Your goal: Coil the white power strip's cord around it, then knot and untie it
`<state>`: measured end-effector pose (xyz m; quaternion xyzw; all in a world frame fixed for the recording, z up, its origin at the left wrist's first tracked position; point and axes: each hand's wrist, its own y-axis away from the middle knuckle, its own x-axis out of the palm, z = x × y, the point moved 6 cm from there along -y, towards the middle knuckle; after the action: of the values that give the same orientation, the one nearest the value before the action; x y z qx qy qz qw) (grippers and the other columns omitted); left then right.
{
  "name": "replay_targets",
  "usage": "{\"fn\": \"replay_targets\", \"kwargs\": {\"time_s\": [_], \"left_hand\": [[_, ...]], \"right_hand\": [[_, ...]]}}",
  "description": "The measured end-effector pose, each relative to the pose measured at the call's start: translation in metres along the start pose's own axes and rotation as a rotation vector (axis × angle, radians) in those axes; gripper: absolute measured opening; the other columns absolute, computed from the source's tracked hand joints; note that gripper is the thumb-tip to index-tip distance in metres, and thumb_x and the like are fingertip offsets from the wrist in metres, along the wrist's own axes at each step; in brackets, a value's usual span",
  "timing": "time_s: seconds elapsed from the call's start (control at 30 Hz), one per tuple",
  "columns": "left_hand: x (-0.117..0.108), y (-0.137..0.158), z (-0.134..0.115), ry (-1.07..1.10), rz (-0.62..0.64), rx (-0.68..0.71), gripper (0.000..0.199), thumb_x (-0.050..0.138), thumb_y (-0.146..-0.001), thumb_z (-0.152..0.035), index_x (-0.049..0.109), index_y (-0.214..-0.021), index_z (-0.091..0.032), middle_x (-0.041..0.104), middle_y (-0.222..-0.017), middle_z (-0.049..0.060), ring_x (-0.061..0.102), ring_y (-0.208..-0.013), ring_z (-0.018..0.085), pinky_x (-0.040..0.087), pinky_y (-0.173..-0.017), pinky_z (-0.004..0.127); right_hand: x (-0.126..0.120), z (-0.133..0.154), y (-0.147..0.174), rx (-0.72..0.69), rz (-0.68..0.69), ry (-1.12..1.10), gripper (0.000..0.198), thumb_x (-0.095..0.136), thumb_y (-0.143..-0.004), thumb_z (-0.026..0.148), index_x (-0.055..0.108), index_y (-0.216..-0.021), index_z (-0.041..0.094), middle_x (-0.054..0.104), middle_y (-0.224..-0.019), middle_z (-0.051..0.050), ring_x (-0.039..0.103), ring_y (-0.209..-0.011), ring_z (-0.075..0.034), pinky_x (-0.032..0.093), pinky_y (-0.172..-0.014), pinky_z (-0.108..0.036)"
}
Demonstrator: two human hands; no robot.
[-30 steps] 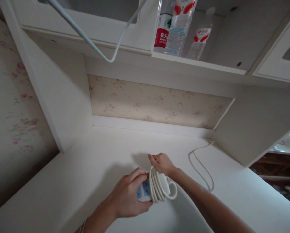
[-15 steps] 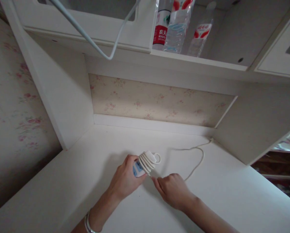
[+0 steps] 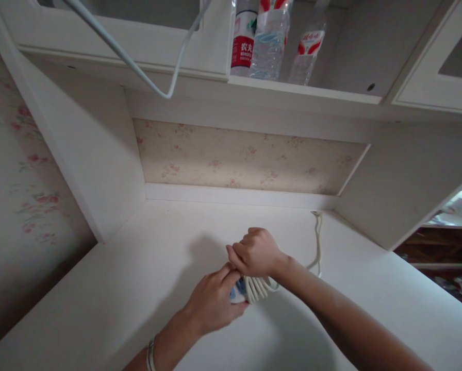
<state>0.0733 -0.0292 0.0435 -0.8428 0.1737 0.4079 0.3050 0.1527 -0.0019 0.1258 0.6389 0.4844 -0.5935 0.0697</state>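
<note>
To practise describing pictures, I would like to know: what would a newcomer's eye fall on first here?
Probably the hands, low in the middle: the left hand grips a blue-and-white power strip wrapped in pale cord, and the right hand is closed close beside it. Next, perhaps, the plastic bottles with red on their labels, in the open shelf at the top.

Three labelled bottles (image 3: 270,51) are standing in the open cabinet (image 3: 355,56); a pale cable (image 3: 138,72) is hanging nearby; floral wallpaper (image 3: 234,159) is showing below.
</note>
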Motion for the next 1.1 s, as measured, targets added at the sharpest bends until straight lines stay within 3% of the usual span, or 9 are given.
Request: {"fn": "replay_targets", "kwargs": {"time_s": [0.17,0.37,0.5,0.63,0.73,0.87,0.93,1.1], "left_hand": [[-0.011,0.001,-0.003,0.115,0.016,0.035,0.03,0.068,-0.068,-0.028,0.058,-0.096,-0.023,0.06,-0.097,0.001,0.059,-0.085,0.017,0.046,-0.074,0.026],[-0.014,0.009,0.009,0.206,0.048,-0.082,0.042,0.075,-0.058,-0.033,0.054,-0.093,-0.022,0.062,-0.091,-0.001,0.059,-0.077,0.016,0.043,-0.067,0.025],[-0.018,0.012,0.014,0.289,-0.01,-0.166,0.045,0.076,-0.057,-0.037,0.049,-0.091,-0.022,0.064,-0.086,-0.002,0.058,-0.07,0.014,0.044,-0.065,0.025],[-0.029,0.011,0.019,0.348,-0.132,-0.187,0.044,0.075,-0.059,-0.034,0.049,-0.092,-0.022,0.062,-0.086,0.0,0.059,-0.075,0.016,0.046,-0.066,0.025],[-0.037,0.008,0.029,0.317,-0.264,-0.24,0.045,0.073,-0.061,-0.03,0.05,-0.099,-0.022,0.062,-0.092,0.002,0.06,-0.083,0.018,0.047,-0.071,0.027],[-0.044,0.004,0.043,0.156,-0.385,-0.308,0.035,0.07,-0.066,-0.03,0.051,-0.094,-0.022,0.06,-0.092,0.002,0.061,-0.084,0.019,0.048,-0.072,0.029],[-0.045,0.002,0.046,0.058,-0.417,-0.339,0.028,0.066,-0.071,-0.029,0.05,-0.093,-0.022,0.058,-0.093,0.003,0.061,-0.084,0.02,0.047,-0.071,0.03],[-0.03,-0.004,0.043,-0.004,-0.288,-0.317,0.028,0.062,-0.071,-0.019,0.05,-0.096,-0.022,0.054,-0.1,0.003,0.061,-0.084,0.018,0.047,-0.074,0.029]], "right_hand": [[0.033,-0.017,-0.01,0.168,0.184,-0.071,0.051,0.032,-0.093,0.035,0.063,-0.057,0.018,0.064,-0.053,-0.005,0.054,-0.049,-0.013,0.025,-0.056,-0.028],[0.069,-0.018,-0.007,0.281,0.324,-0.385,0.059,0.025,-0.096,0.043,0.062,-0.057,0.018,0.063,-0.054,-0.003,0.056,-0.052,-0.011,0.03,-0.055,-0.024],[0.099,-0.027,0.008,0.4,0.421,-0.583,0.063,0.018,-0.097,0.045,0.065,-0.063,0.018,0.064,-0.058,-0.003,0.059,-0.057,-0.011,0.036,-0.058,-0.021],[0.116,-0.035,0.038,0.432,0.568,-0.455,0.049,0.028,-0.095,0.042,0.067,-0.082,0.015,0.068,-0.068,-0.007,0.061,-0.064,-0.015,0.038,-0.058,-0.022],[0.108,-0.032,0.06,0.408,0.605,-0.321,0.038,0.037,-0.092,0.039,0.066,-0.086,0.015,0.069,-0.076,-0.01,0.063,-0.07,-0.018,0.039,-0.061,-0.024],[0.079,-0.012,0.079,0.418,0.582,-0.114,0.05,0.021,-0.097,0.04,0.064,-0.083,0.019,0.068,-0.07,-0.01,0.064,-0.061,-0.019,0.036,-0.055,-0.026],[0.062,0.005,0.079,0.347,0.534,-0.075,0.052,0.021,-0.097,0.042,0.063,-0.076,0.02,0.067,-0.064,-0.008,0.063,-0.055,-0.019,0.032,-0.052,-0.027],[0.02,0.024,0.057,0.122,0.284,-0.022,0.046,0.035,-0.094,0.041,0.058,-0.061,0.019,0.063,-0.054,-0.004,0.056,-0.047,-0.015,0.024,-0.05,-0.028]]}}
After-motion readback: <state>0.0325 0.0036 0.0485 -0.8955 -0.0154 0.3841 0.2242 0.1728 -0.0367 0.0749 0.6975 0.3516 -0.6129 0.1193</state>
